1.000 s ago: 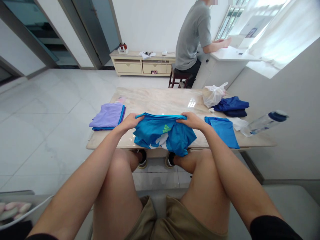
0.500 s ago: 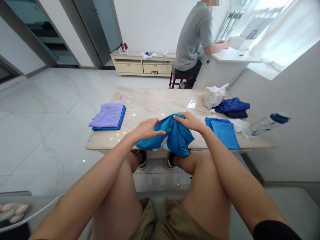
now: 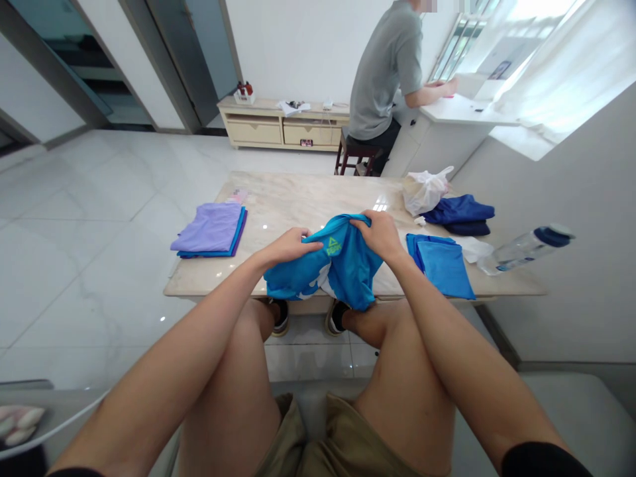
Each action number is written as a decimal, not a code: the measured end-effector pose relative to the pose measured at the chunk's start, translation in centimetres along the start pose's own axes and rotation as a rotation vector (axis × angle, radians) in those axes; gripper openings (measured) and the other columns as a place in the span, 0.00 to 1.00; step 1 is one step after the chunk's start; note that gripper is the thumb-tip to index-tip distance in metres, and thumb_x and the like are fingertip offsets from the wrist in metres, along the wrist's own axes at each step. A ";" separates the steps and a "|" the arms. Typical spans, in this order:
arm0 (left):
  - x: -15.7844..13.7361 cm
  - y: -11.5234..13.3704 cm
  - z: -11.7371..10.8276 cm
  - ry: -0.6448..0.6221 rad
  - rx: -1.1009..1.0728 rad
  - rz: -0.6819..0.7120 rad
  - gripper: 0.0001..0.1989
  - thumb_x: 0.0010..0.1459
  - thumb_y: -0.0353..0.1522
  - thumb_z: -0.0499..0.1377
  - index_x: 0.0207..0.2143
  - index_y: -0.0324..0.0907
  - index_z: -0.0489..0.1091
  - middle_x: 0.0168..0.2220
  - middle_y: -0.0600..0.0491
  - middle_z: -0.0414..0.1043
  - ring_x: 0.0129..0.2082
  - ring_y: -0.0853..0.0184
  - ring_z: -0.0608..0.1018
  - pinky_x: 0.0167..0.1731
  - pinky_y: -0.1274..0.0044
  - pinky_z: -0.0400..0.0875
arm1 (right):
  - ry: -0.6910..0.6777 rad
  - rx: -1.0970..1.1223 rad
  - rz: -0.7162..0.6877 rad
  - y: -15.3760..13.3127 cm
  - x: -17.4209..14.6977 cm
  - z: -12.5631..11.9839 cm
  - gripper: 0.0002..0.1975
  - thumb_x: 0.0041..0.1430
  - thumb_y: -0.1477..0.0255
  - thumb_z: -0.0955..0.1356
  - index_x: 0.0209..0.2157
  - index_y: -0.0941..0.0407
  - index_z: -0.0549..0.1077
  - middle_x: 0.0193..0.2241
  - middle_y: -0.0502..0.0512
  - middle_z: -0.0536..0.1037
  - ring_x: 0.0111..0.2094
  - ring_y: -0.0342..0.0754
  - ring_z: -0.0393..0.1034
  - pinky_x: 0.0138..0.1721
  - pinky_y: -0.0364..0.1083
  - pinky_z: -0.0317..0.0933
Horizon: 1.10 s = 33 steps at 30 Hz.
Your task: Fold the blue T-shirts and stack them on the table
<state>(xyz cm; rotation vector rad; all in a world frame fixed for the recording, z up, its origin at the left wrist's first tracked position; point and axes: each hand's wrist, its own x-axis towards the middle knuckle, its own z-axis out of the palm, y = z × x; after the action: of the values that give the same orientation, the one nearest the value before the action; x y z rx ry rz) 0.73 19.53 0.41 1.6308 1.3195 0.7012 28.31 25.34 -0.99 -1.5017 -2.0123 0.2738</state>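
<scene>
A crumpled blue garment (image 3: 342, 262) with a green triangular logo and white patches is held up at the near edge of the table, its lower part hanging over that edge. My left hand (image 3: 294, 246) pinches its upper left edge between thumb and fingers. At the upper right, my right hand (image 3: 381, 232) grips the same bunched top edge. The logo faces me between the two hands. Whether it is a shirt or shorts I cannot tell.
Left on the marble-topped table (image 3: 278, 192) lies a folded stack with a lavender cloth (image 3: 211, 226) uppermost. To the right are folded blue cloth (image 3: 444, 265), dark blue clothing (image 3: 462, 211), a white plastic bag (image 3: 424, 191) and a tilted-looking water bottle (image 3: 527, 249). A person (image 3: 385, 73) sits beyond.
My left hand has closed on the garment's upper left edge. Its top edge is now stretched wider and slightly higher, so the green logo shows fully.
</scene>
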 end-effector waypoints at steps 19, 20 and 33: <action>1.0 2.6 1.5 0.259 -0.501 0.110 0.26 0.66 0.54 0.66 0.50 0.41 0.79 0.49 0.43 0.84 0.44 0.59 0.85 0.43 0.71 0.80 | -0.152 0.755 0.071 -6.9 -0.6 0.9 0.27 0.62 0.43 0.74 0.43 0.53 0.83 0.39 0.55 0.86 0.45 0.58 0.80 0.48 0.54 0.76; 1.2 2.3 1.2 0.346 -0.422 0.127 0.25 0.64 0.50 0.69 0.51 0.41 0.78 0.51 0.42 0.83 0.45 0.60 0.85 0.44 0.71 0.80 | -0.128 0.756 0.084 -6.8 -0.6 0.6 0.28 0.63 0.42 0.73 0.43 0.53 0.83 0.39 0.56 0.86 0.45 0.59 0.80 0.47 0.54 0.76; -2.0 1.9 -0.5 -0.245 -0.102 0.106 0.19 0.46 0.48 0.79 0.34 0.45 0.86 0.35 0.52 0.86 0.37 0.52 0.85 0.39 0.67 0.81 | -0.031 0.879 0.154 -4.4 -0.7 -3.1 0.41 0.63 0.26 0.63 0.50 0.48 0.78 0.35 0.55 0.81 0.39 0.57 0.79 0.41 0.54 0.77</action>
<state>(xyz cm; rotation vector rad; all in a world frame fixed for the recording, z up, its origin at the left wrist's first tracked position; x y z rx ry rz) 0.66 17.72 2.52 1.6551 1.0126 0.5993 26.68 22.62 3.43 -1.0591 -1.4618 1.0828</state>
